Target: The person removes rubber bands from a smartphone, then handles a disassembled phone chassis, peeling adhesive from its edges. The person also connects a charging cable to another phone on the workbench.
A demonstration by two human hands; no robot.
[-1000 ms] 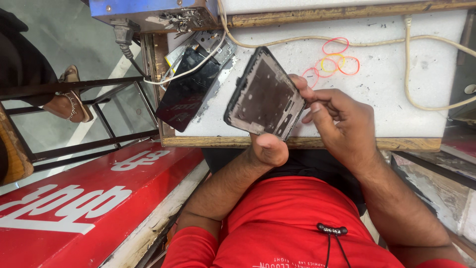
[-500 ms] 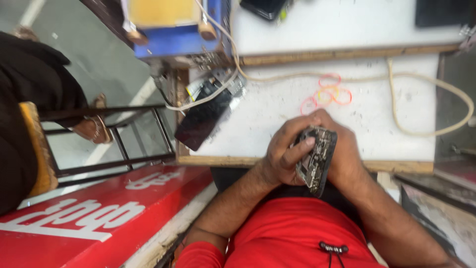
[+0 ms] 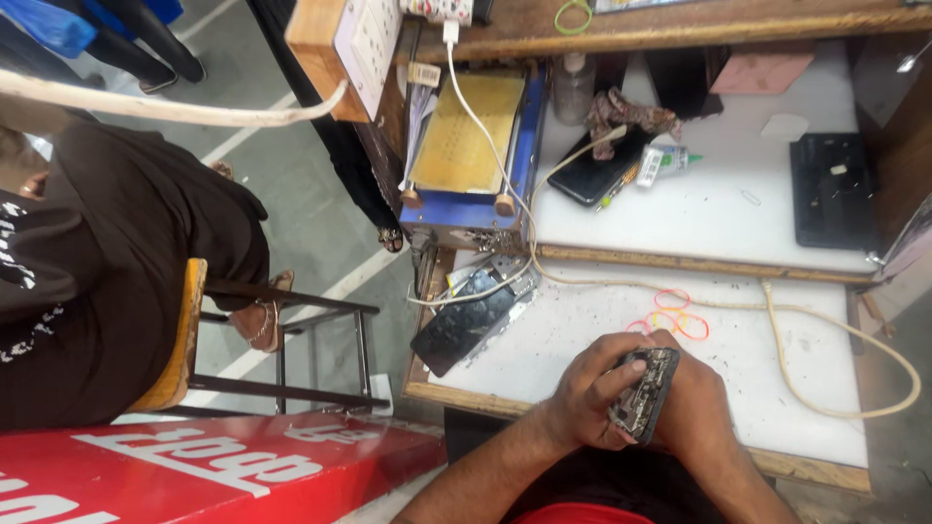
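Two hands: both closed round one phone frame [image 3: 642,393], held on edge above the near tabletop [image 3: 582,330].
Head view, change: half a second ago the frame sat in the same two-handed grip over the tabletop's front edge; a second ago it was held flat and open-faced, mostly in the right hand. The camera now looks farther up, so the upper shelf [image 3: 718,209] and the blue machine [image 3: 466,155] have come into sight.
Left hand [image 3: 592,388]: fingers curled over the frame's left side and top end, thumb pressed on its exposed inner face; a firm, nearly closed grip.
Right hand [image 3: 694,403]: wrapped behind the frame's right side, fingers mostly hidden; it backs the frame, closed against it.
Frame: dark, narrow, inner parts showing, tilted with its top end away from the person.
Nearby: a dark screen panel [image 3: 466,325] lies at the tabletop's left corner, apart from the hands; coloured rubber bands [image 3: 672,315] lie just beyond the fingers; a cream cable [image 3: 825,388] loops across the right side.
Beside the tabletop: a seated person in black [image 3: 116,252] on a stool [image 3: 184,335], and a red sign [image 3: 214,466].
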